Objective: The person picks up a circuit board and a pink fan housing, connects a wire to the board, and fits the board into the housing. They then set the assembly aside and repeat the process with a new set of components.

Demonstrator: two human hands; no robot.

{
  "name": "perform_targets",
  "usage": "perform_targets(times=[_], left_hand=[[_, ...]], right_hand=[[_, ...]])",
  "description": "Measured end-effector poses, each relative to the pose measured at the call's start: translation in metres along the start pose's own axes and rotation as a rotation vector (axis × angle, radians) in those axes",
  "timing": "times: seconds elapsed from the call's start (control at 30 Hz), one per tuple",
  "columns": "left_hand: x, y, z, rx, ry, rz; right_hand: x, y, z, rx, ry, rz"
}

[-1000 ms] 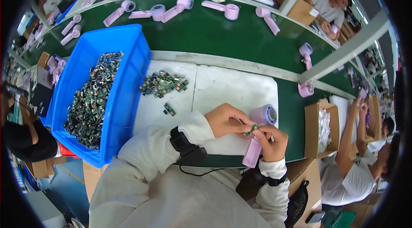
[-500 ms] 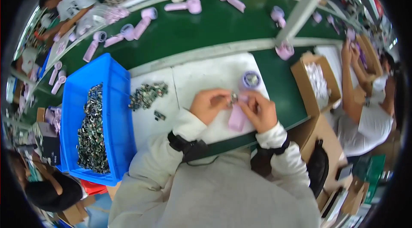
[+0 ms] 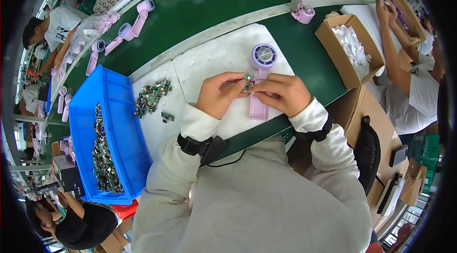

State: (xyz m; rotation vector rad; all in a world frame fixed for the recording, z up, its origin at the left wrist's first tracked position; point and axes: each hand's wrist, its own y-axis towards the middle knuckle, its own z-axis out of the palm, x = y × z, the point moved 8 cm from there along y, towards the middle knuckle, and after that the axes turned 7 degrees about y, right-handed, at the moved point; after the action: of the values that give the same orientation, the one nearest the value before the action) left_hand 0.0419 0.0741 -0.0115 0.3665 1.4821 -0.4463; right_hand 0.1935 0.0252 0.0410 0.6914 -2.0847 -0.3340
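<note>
Two hands: meet over white foam pad (image 3: 209, 58), head view only.
L hand (image 3: 220, 95): fingertips pinched on small green circuit board (image 3: 247, 83).
R hand (image 3: 281, 93): pinching same board from other side, resting on pink handheld fan (image 3: 261, 81).
Fan axis: round head away from person, handle toward body (under R hand).
Board vs fan: at the neck, just below head; both hands equally near.
Vs earlier: cluster sits further right, fan head nearer the post; blue bin (image 3: 119, 129) closer in.
</note>
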Motion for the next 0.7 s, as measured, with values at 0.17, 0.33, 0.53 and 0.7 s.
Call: perform_targets(times=[0.17,0.33,0.53,0.7], left_hand=[[0.007,-0.003,0.002,0.029,-0.063,-0.022],[0.004,-0.006,0.004,0.01,-0.029,0.018],[-0.004,0.0,0.003,-0.045,0.03,0.059],[-0.012,0.002,0.0,-0.08,0.13,0.092]], right_hand=[[-0.006,0.0,-0.01,-0.088,0.14,0.082],[-0.014,-0.003,-0.007,-0.046,0.203,0.305],[-0.009,0.0,-0.006,-0.174,0.05,0.311],[-0.005,0.002,-0.011,-0.312,-0.055,0.102]])
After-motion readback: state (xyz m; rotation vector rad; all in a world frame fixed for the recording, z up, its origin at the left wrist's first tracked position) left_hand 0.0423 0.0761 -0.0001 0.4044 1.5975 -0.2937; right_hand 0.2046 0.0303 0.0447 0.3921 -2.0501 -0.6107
